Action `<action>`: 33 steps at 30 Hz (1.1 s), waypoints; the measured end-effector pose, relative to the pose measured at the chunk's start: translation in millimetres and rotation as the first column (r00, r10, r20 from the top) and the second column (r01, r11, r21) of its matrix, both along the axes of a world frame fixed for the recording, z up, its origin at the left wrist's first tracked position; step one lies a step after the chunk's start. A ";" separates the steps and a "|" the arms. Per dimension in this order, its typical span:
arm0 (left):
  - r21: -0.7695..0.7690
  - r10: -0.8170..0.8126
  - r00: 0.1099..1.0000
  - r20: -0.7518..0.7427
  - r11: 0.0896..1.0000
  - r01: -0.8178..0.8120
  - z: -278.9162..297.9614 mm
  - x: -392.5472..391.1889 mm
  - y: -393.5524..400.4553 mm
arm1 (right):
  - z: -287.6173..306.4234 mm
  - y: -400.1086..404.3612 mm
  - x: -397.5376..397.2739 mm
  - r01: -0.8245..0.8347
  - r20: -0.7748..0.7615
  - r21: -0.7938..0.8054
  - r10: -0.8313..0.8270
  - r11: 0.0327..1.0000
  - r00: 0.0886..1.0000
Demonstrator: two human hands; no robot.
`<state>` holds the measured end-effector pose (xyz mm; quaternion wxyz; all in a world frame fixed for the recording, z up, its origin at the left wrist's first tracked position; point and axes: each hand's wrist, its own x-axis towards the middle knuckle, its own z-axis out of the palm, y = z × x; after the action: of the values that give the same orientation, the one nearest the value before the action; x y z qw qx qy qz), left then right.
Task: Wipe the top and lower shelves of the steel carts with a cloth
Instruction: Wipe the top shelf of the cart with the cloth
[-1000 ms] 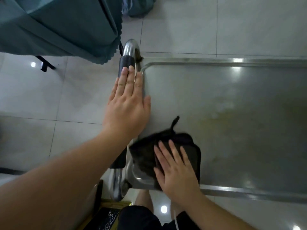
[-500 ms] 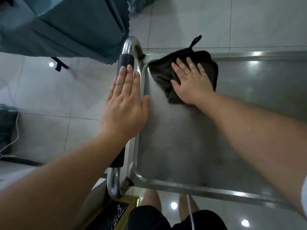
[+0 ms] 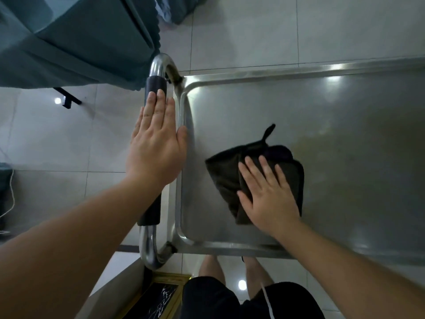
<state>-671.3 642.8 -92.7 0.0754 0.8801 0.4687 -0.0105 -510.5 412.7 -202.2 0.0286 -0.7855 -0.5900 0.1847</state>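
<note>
The right hand (image 3: 268, 199) lies flat, fingers spread, pressing the dark cloth (image 3: 232, 178) onto the cart's top shelf (image 3: 345, 139) near its left end, likely for even wiping pressure. Farther out, the left hand (image 3: 156, 146) rests flat with fingers together on the cart handle (image 3: 155, 85), apparently steadying the cart.

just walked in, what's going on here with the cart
A person is wiping the top shelf of a steel cart. The right hand presses a dark cloth flat on the steel with straight fingers. The left hand lies flat on the cart's handle, steadying it.
</note>
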 end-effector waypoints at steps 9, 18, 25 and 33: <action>0.008 -0.018 0.999 0.027 1.000 0.018 -5.1 -1.2 -0.3 | -3.5 -77.6 10.0 -0.035 0.009 -0.039 0.036 0.999 0.999; 0.024 -0.017 1.000 0.013 1.000 0.017 -4.4 -0.1 -1.0 | -7.1 121.9 139.4 0.186 0.034 -0.067 -0.184 0.980 0.982; 0.039 -0.005 1.000 0.018 0.999 0.004 -7.6 -1.3 2.8 | 2.1 159.1 167.4 0.181 0.029 -0.126 -0.179 0.975 0.984; 0.037 -0.029 1.000 -0.007 0.999 0.029 -9.8 -5.5 4.9 | 6.2 -37.8 83.7 0.131 0.043 -0.116 -0.127 0.985 0.991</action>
<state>-676.8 647.7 -102.5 0.0573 0.8880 0.4563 -0.0058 -426.8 374.9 -196.0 -0.0166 -0.8254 -0.5265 0.2032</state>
